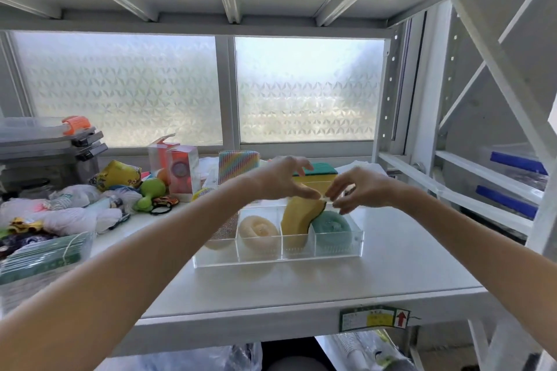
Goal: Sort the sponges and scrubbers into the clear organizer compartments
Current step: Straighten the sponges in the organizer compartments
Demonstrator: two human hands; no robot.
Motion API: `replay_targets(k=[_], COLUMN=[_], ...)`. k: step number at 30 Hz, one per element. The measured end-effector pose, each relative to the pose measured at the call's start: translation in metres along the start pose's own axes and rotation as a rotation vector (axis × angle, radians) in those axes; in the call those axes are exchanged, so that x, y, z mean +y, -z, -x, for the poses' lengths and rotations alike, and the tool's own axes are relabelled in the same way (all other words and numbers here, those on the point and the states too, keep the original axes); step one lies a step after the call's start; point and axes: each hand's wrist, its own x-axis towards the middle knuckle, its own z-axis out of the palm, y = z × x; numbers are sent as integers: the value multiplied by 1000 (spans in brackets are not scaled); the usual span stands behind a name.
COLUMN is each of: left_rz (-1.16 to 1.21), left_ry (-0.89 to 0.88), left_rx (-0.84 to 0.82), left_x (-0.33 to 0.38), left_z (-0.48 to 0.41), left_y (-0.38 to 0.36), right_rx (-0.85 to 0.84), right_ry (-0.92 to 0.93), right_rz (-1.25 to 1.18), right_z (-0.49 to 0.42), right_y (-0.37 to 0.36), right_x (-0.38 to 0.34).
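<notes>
Head view: I see my left hand (280, 178) and right hand (358, 190) meet fingertip to fingertip, pinching the top of a curved yellow sponge with a green scouring edge (297, 217), standing upright just below them in the clear acrylic organizer's (271, 262) third compartment, equally near both.

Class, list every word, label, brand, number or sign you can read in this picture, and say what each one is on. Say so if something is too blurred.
No text can be read as words.
Sticker on the shelf's front edge: a red up arrow; its print is too small to read.
Yellow packet: print too blurred.
Clear pink box: a round design, no legible words.
Green bundle in the clear tray: markings too blurred.
</notes>
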Motion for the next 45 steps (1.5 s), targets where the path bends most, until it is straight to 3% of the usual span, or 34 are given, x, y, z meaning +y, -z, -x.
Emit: replay_targets(k=[3,5,9,14,21,24,28,31,33,35,40,45], left_rz=[-28,-148,-195,-90,46,134,340,619,678,594,326,146], left_ry=[64,214,469,452,414,444,502,595,663,660,610,589], left_rx=[103,120,-32,46,-36,-8,304,450,422,435,617,583], left_x=[-28,-56,-94,-102,-114,-111,-113,-100,-89,-79,-64,-58], left_z=[29,50,78,81,77,83,122,160,171,172,173,171], left_y=[46,65,62,51,54,57,56,15,-21,-53,-78,-78], right_rx=[146,189,4,-241,-281,-146,373,678,644,548,626,630], right_ry=[110,206,319,173,170,233,397,232,-1,-141,-157,-208], right_rz=[-14,-17,72,247,243,225,118,1,10,-13,41,138], right_z=[1,-2,-20,-56,-57,-37,20,66,85,95,103,101], right_y=[10,2,-43,-96,-94,-87,-63,-60,-73,-90,-114,-116], right_x=[-19,-38,-74,-85,-80,-83,-60,-19,5,18,22,21])
